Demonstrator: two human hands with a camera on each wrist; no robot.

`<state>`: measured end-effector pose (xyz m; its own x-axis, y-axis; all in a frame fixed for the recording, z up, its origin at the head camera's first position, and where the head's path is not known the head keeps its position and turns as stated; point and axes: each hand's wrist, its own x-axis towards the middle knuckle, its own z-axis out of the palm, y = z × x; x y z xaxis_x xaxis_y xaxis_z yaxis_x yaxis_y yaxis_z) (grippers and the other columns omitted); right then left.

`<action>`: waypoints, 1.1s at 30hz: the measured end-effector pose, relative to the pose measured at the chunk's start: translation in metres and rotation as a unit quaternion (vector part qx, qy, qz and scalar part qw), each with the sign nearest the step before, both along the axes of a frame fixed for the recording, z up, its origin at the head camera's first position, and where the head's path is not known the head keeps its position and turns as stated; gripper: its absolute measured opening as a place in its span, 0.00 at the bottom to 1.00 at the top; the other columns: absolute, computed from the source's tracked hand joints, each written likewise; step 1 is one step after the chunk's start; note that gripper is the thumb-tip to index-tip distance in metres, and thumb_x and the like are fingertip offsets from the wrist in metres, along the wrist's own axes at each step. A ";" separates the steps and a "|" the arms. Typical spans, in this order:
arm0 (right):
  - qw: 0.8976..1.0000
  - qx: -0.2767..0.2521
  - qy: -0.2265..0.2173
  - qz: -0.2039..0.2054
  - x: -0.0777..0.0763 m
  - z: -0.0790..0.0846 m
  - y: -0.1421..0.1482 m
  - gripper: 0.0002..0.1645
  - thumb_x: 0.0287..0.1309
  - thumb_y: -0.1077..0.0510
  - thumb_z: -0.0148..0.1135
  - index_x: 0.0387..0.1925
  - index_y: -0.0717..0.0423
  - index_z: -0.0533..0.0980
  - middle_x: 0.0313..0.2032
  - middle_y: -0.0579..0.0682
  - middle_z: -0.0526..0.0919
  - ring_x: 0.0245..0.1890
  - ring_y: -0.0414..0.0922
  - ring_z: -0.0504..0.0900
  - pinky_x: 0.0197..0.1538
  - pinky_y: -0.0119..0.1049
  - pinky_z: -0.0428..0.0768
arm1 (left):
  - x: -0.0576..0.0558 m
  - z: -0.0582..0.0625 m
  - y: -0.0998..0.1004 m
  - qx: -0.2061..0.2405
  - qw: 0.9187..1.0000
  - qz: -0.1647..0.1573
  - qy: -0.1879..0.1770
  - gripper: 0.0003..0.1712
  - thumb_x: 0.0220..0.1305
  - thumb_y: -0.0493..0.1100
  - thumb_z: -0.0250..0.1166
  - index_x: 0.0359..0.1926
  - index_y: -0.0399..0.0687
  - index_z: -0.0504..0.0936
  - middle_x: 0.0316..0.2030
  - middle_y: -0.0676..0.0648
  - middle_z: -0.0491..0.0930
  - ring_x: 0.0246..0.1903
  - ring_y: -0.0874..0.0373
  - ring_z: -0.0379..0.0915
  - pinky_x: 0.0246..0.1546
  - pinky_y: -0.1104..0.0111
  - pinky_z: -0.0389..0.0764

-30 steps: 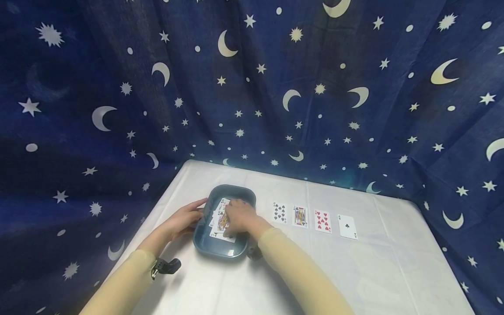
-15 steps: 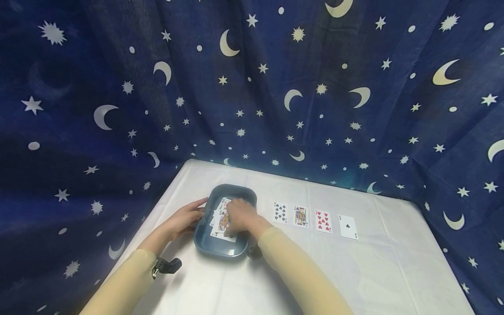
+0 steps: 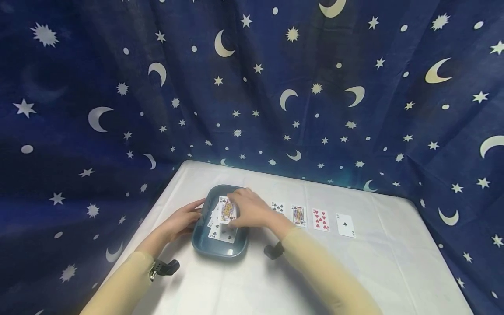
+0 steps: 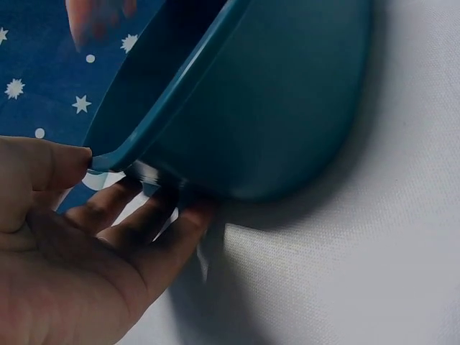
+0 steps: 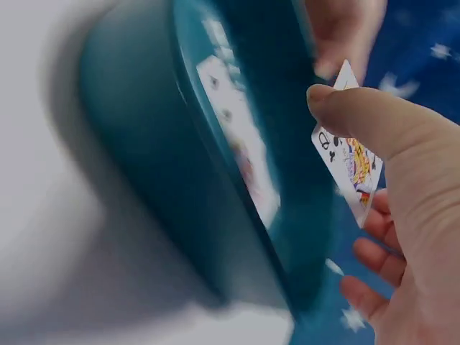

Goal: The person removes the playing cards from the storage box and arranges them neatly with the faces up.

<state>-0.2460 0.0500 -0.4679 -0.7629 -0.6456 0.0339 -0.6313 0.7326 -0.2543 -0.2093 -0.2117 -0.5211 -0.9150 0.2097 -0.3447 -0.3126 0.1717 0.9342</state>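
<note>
My right hand (image 3: 253, 211) pinches a queen of clubs playing card (image 3: 227, 209) between thumb and fingers, raised above a blue plastic tub (image 3: 212, 250). In the right wrist view the queen card (image 5: 350, 169) tilts beside the thumb. My left hand (image 3: 182, 222) grips the tub's left side. In the left wrist view its thumb lies on the rim of the tub (image 4: 180, 83) and its fingers bend under it. Several face-up cards (image 3: 222, 233) lie overlapping in the tub, a five of spades among them.
To the tub's right, face-up cards stand in a row on the white-clothed table (image 3: 354, 271): a spade card (image 3: 277, 206) partly behind my right hand, a face card (image 3: 299, 216), a heart card (image 3: 320, 219) and an ace of clubs (image 3: 345, 225). A blue star-patterned curtain (image 3: 267, 87) hangs behind.
My right hand has lifted the queen of clubs off the other cards in the tub and moved up and to the right. The left hand stays on the tub.
</note>
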 end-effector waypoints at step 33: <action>0.945 0.146 -0.121 -0.266 0.030 -0.025 0.391 0.53 0.29 0.50 0.77 0.60 0.63 0.66 0.53 0.67 0.67 0.51 0.65 0.63 0.46 0.68 0.66 | 0.002 -0.002 -0.001 -0.018 1.000 0.001 0.005 0.32 0.66 0.39 0.49 0.69 0.64 0.58 0.65 0.40 0.61 0.61 0.40 0.61 0.52 0.45 0.70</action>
